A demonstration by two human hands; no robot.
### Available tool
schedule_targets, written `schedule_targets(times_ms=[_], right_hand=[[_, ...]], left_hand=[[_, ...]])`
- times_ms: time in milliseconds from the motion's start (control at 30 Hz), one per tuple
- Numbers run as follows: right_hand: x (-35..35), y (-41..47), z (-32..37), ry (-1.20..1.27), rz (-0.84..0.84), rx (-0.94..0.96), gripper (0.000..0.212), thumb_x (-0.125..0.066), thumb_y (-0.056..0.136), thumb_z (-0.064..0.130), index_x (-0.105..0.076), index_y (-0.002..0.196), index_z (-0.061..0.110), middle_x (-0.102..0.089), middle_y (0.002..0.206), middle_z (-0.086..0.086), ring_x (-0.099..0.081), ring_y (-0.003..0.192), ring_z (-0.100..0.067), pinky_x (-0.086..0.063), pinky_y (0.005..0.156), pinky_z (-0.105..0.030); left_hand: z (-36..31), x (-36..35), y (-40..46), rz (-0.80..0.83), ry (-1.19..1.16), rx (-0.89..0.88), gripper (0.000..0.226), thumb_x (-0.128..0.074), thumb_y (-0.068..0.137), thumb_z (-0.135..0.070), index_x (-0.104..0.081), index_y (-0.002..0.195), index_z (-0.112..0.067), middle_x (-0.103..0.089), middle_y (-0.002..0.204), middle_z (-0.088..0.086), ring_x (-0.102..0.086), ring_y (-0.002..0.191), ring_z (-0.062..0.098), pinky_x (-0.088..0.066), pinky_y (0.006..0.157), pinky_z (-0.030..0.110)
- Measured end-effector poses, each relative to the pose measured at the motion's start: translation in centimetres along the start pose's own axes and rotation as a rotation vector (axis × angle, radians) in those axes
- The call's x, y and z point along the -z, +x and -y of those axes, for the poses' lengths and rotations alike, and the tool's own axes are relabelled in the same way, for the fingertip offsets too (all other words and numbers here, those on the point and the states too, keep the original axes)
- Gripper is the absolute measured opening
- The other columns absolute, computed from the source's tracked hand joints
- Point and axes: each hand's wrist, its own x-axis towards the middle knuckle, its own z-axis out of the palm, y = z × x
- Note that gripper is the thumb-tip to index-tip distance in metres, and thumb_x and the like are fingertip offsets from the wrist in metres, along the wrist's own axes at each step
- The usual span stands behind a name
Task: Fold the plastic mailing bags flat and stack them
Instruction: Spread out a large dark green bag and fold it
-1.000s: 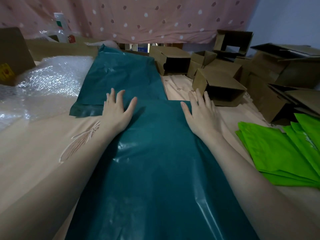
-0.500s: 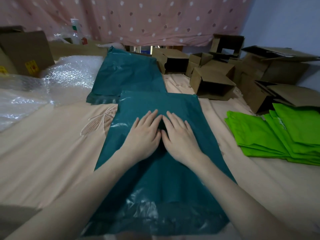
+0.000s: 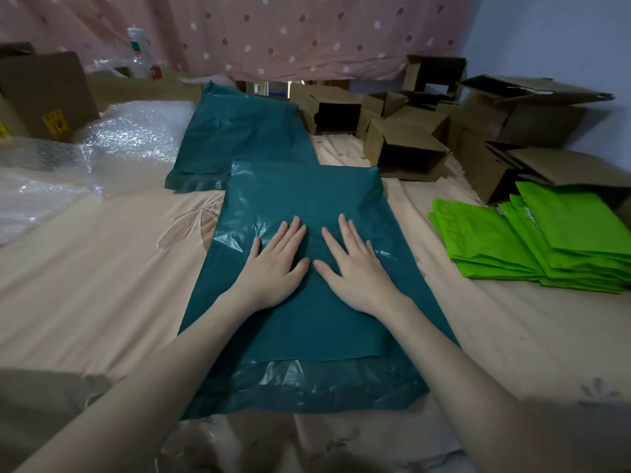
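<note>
Head view: a teal mailing bag (image 3: 307, 206) is laid lengthwise on the peach bedsheet (image 3: 85, 285), folded over on itself, with its glossy lower layer left showing along the near edge. The left hand (image 3: 273, 264) and the right hand (image 3: 355, 271) are pressed flat on the middle of the bag, side by side with thumbs nearly touching; fingers are held straight and spread, and nothing is grasped by either. The step in hand is judged to be the smoothing of the fold, so that trapped air is pushed out and the crease is set. Wrinkles are seen just left of the left hand. A stack of teal bags (image 3: 239, 138) is set beyond, partly overlapped by the worked bag, and folded green bags (image 3: 532, 240) are piled at the right beside cardboard boxes (image 3: 406, 148). Next, an outward sweep toward both edges is probably called for, then a further fold or a transfer onto a stack.
</note>
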Motion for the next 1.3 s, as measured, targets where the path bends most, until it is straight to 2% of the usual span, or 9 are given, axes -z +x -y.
schedule_targets(times_ms=[133,267,433,533,633,767,1000,1200,1300], right_hand=[[0.5,-0.4,-1.0,-0.005,0.015,-0.149,0.07,-0.028,0.093,0.061,0.004,0.15,0.035,0.027,0.155,0.003,0.024,0.143,-0.023,-0.007,0.116,-0.049],[1.2,-1.0,-2.8,-0.088,0.03,-0.246,0.066,-0.018,0.093,0.063,0.01,0.148,0.038,0.018,0.157,-0.001,0.014,0.145,-0.024,-0.01,0.116,-0.044],[1.7,-1.8,-5.5,-0.111,0.011,-0.306,0.066,-0.011,0.094,0.061,0.008,0.15,0.029,0.01,0.159,-0.004,0.008,0.146,-0.022,-0.002,0.118,-0.037],[2.0,-2.4,-7.0,-0.14,-0.009,-0.368,0.07,-0.01,0.093,0.062,0.002,0.151,0.023,0.0,0.16,-0.006,0.002,0.147,-0.023,-0.003,0.119,-0.038],[2.3,-3.2,-7.2,-0.173,-0.137,-0.358,0.067,-0.017,0.096,0.056,-0.017,0.149,0.015,-0.023,0.154,-0.011,-0.018,0.143,-0.026,-0.019,0.115,-0.041],[2.7,-5.0,-6.6,-0.238,-0.348,-0.298,0.046,-0.037,0.096,0.041,-0.045,0.129,0.01,-0.051,0.123,-0.014,-0.042,0.116,-0.033,-0.041,0.092,-0.044],[3.5,-9.4,-6.3,0.093,-0.348,-0.408,0.028,-0.048,0.088,0.042,-0.044,0.108,0.023,-0.066,0.093,-0.009,-0.059,0.095,-0.035,-0.048,0.079,-0.046],[3.9,-13.0,-5.7,0.42,-0.321,-0.455,0.036,-0.055,0.07,0.054,-0.044,0.099,0.037,-0.06,0.06,0.001,-0.062,0.074,-0.024,-0.051,0.078,-0.048],[3.8,-13.9,-5.6,0.619,-0.312,-0.452,0.043,-0.059,0.058,0.056,-0.043,0.095,0.042,-0.063,0.058,0.004,-0.064,0.07,-0.022,-0.052,0.079,-0.054]], left_hand=[[0.6,0.3,-0.1,-0.08,-0.012,0.163,0.086,-0.041,0.086,-0.062,0.001,0.15,-0.022,0.019,0.156,0.0,0.013,0.145,0.016,0.001,0.115,0.053],[0.9,0.2,-0.3,-0.086,0.043,0.232,0.096,-0.034,0.079,-0.076,0.004,0.15,-0.025,0.016,0.157,0.0,0.013,0.145,0.02,0.0,0.114,0.057],[0.9,0.3,-0.4,-0.094,0.05,0.252,0.096,-0.033,0.077,-0.079,0.001,0.15,-0.027,0.015,0.157,0.0,0.013,0.145,0.021,0.001,0.11,0.063],[0.9,0.5,-0.5,-0.137,-0.001,0.28,0.096,-0.041,0.075,-0.078,-0.007,0.15,-0.028,0.014,0.158,0.003,0.011,0.144,0.031,0.001,0.109,0.064],[0.7,0.8,-0.6,-0.219,-0.09,0.302,0.095,-0.04,0.069,-0.076,-0.017,0.147,-0.026,0.009,0.158,0.005,0.008,0.144,0.036,0.0,0.11,0.063],[-0.6,1.0,-1.9,-0.276,0.075,0.051,0.088,-0.027,0.072,-0.071,-0.03,0.143,-0.02,-0.006,0.157,0.009,0.003,0.145,0.029,0.0,0.112,0.057],[-8.5,-0.1,-5.5,0.067,-0.002,-0.34,0.067,-0.039,0.089,-0.061,-0.026,0.145,-0.028,-0.013,0.157,-0.008,-0.006,0.145,0.01,-0.006,0.118,0.039],[-11.3,-2.8,-6.8,0.197,0.101,-0.333,0.069,-0.028,0.088,-0.067,-0.013,0.148,-0.035,-0.007,0.158,-0.011,-0.001,0.146,0.014,-0.002,0.119,0.042],[-11.3,-3.2,-7.0,0.175,0.168,-0.339,0.07,-0.023,0.086,-0.068,-0.012,0.148,-0.035,-0.007,0.158,-0.009,0.0,0.146,0.016,-0.002,0.118,0.043]])
